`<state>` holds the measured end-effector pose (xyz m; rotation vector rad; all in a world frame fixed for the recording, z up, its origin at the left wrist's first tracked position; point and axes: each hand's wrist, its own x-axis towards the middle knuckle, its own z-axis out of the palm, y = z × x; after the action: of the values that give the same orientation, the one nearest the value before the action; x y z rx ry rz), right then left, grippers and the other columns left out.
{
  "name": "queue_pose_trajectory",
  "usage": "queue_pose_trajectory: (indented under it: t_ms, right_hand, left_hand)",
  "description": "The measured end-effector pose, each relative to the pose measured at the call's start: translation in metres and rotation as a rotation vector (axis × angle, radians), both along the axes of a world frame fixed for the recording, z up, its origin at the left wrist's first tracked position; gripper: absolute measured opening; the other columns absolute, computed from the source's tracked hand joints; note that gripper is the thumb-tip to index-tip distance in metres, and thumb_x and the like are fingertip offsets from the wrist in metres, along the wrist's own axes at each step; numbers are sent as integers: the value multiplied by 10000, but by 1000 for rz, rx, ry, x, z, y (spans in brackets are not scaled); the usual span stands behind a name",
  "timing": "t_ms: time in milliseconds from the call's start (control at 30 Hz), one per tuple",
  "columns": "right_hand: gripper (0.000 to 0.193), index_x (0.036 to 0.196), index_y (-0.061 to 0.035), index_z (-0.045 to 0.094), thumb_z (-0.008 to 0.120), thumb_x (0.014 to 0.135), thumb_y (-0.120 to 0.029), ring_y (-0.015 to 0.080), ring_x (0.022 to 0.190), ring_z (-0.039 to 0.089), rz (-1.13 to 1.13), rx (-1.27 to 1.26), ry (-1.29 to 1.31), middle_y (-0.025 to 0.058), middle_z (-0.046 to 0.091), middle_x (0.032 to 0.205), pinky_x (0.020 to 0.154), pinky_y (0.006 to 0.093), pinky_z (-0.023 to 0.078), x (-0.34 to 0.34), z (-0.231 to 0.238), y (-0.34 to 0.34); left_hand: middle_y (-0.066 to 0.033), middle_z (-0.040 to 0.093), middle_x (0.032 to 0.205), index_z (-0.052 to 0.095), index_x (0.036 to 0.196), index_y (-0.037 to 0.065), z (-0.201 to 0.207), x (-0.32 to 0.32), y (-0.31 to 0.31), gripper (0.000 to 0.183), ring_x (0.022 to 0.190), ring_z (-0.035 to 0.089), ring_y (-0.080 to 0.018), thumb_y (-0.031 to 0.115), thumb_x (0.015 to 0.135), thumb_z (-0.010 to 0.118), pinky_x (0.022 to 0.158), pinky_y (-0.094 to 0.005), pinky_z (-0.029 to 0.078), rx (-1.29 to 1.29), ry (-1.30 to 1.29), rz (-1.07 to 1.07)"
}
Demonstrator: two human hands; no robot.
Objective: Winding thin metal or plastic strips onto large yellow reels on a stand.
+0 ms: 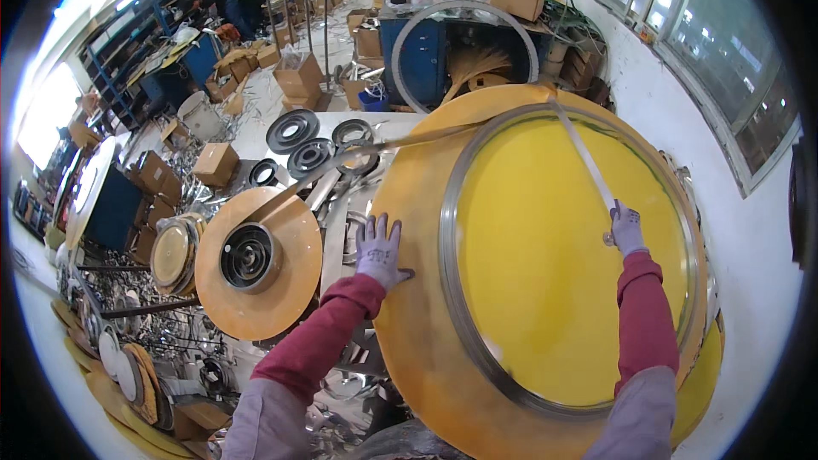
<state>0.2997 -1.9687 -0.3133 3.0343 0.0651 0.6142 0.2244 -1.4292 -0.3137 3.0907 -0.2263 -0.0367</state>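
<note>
A large orange disc point(409, 307) fills the right half, with a yellow round centre point(545, 273) ringed by a wound grey metal band point(453, 290). My left hand point(379, 251), in a pale glove, lies with fingers spread on the disc's left part. In my right hand point(628, 228), also gloved, is a pale flat strip point(588, 153) that runs up to the ring's top edge. A small round end point(607, 239) shows beside that hand; its kind is unclear. From a smaller orange reel point(294, 264) with a dark hub, a metal band point(375, 146) stretches to the large disc's top.
Black rings point(292, 130) lie beyond the small reel. A large metal hoop point(397, 60) leans against a blue cabinet point(417, 51). Cardboard boxes point(216, 163) and metal scrap cover the floor at left. A white wall point(741, 290) with windows borders the right side.
</note>
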Motion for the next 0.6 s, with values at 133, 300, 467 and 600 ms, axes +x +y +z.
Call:
queue_pose_trajectory:
  t_ms: [133, 300, 467, 600]
  right_hand:
    - [334, 1217, -67, 467, 459, 906, -187, 393, 846, 550, 24, 41, 34, 231, 586, 906, 767, 464, 426, 1, -11, -7]
    - [310, 1197, -67, 492, 413, 917, -173, 380, 880, 546, -147, 46, 125, 245, 582, 943, 769, 454, 434, 11, -22, -23]
    - [342, 1200, 2, 469, 420, 917, -183, 356, 884, 550, -387, 68, 84, 231, 577, 985, 801, 427, 426, -65, -23, -159]
    - [379, 1207, 32, 459, 409, 924, -215, 410, 1064, 493, -700, -299, 302, 290, 525, 1134, 913, 449, 385, -254, -8, -219]
  left_hand:
    - [-199, 305, 1367, 393, 1306, 80, -3, -37, 7, 904, 1297, 234, -407, 503, 591, 750, 1070, -499, 179, -48, 33, -53]
    - [-192, 343, 1338, 468, 1244, 91, -7, -83, 11, 712, 1262, 280, -403, 423, 665, 714, 1053, -507, 218, -87, 0, -113]
    - [-147, 450, 1196, 528, 1174, 94, -8, -117, 11, 570, 1150, 391, -343, 382, 704, 671, 980, -480, 298, -252, 11, -177]
    - [-114, 501, 1051, 575, 1104, 109, -10, -126, 1, 416, 1028, 458, -315, 332, 757, 627, 887, -452, 359, -364, -25, -244]
